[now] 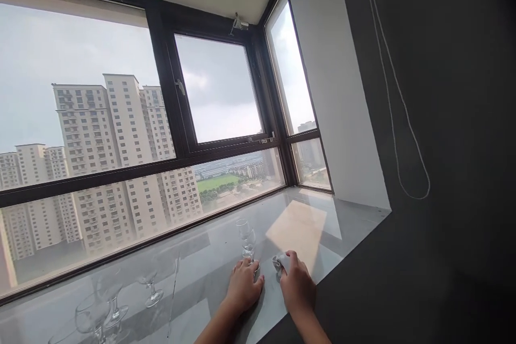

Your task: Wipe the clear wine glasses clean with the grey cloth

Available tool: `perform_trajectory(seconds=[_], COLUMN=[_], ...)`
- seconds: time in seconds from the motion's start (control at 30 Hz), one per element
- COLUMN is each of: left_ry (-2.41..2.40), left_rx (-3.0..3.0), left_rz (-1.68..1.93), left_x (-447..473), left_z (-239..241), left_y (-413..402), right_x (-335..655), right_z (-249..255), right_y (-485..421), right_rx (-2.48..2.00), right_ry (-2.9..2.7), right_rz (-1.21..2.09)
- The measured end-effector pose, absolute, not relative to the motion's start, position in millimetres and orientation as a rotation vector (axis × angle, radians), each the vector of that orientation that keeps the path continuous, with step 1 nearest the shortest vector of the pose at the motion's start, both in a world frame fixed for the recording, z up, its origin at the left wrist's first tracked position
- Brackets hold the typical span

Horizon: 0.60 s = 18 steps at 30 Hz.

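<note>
A clear stemmed wine glass [245, 232] stands upright on the glossy pale windowsill [220, 274]. My left hand [243, 286] is at its foot, fingers curled over the base and hiding most of it. Just to the right, my right hand [297, 284] grips a crumpled grey-white cloth [278, 264] between thumb and fingers. A gap separates the cloth from the glass. Further left on the sill are several more stemmed glasses, among them a wine glass [153, 295] and a rounder goblet [92, 314].
Dark-framed windows [183, 156] rise behind the sill, with a handle [180, 87] on one frame. A looped blind cord [397, 172] hangs along the dark wall [455, 118] at right. Sunlight makes a bright patch [298, 226] on the sill, whose front edge slopes down toward me.
</note>
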<state>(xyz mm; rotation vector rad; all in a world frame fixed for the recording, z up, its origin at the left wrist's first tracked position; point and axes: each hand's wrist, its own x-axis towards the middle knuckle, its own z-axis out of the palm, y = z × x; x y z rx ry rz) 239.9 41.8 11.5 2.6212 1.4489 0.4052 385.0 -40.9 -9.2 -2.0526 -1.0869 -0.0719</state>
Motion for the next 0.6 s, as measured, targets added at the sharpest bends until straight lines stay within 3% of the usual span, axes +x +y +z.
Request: perform_trajectory(seconds=[0.13, 0.4, 0.6], left_ry=[1.467, 2.039, 2.307], left_rx=[2.625, 2.385, 2.246], left_rz=[0.349, 0.284, 0.243], left_x=[192.7, 50.2, 0.4], left_z=[12.5, -3.5, -5.5], left_y=[19.0, 2.5, 11.8], right_x=[384.7, 385.7, 389.6], right_z=[-8.7, -9.8, -20.6], right_y=[-43.0, -44.1, -37.3], right_rx=[-2.057, -2.082, -2.101], right_ry=[-1.087, -1.108, -1.138], right_rz=[-0.068, -0.037, -0.037])
